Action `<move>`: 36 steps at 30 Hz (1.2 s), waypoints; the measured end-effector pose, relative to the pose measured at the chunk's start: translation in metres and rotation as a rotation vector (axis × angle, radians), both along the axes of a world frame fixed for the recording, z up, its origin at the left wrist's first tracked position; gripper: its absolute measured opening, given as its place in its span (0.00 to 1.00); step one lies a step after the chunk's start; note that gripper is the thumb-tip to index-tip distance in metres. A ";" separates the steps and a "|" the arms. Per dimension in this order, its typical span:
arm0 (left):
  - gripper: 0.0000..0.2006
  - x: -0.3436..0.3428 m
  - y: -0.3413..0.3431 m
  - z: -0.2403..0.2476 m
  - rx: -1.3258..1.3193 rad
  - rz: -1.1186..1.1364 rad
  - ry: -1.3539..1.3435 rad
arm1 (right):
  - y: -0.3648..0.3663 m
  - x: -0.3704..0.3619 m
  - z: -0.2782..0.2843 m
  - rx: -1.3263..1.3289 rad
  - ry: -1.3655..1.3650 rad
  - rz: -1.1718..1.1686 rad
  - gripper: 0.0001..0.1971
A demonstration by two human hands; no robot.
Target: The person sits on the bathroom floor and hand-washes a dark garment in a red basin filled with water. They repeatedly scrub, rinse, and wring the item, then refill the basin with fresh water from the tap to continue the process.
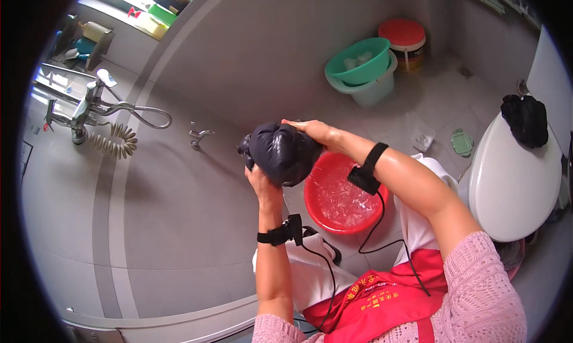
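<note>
Between my two hands is a bunched, wet, dark navy cloth bundle, shiny on its upper side, perhaps a garment; its exact kind I cannot tell. My left hand grips it from the lower left, fingers partly hidden behind it. My right hand is wrapped over its upper right side. The bundle is held up beside a red basin of sudsy, rippled water, overlapping the basin's upper left rim in the view. Black straps with small boxes and cables sit on both wrists.
A green basin rests in a pale tub by a red-lidded bucket. To the right, a black cloth lies on the white toilet lid. A wall tap and shower mixer are at left. A green soap dish lies on the floor.
</note>
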State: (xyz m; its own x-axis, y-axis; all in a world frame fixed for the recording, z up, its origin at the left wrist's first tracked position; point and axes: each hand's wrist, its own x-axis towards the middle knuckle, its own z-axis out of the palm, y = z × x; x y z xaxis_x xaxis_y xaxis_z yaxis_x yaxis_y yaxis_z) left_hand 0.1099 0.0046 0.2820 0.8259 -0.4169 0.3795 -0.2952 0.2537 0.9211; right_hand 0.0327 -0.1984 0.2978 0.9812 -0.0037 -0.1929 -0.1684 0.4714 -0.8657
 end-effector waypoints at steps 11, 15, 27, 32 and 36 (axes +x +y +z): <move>0.17 -0.016 -0.018 -0.004 0.252 -0.100 -0.127 | -0.017 0.016 -0.047 -0.337 0.204 0.277 0.15; 0.19 -0.013 -0.017 -0.016 0.363 -0.122 -0.216 | -0.015 0.010 -0.059 -0.331 0.192 0.305 0.16; 0.26 -0.030 -0.021 -0.007 0.790 -0.139 -0.482 | -0.008 0.011 -0.080 -0.262 0.340 0.413 0.14; 0.28 -0.026 -0.010 -0.014 0.911 -0.167 -0.611 | 0.005 0.008 -0.088 -0.263 0.368 0.420 0.16; 0.27 -0.032 -0.018 -0.011 0.935 -0.170 -0.570 | -0.004 0.007 -0.107 -0.113 0.350 0.419 0.15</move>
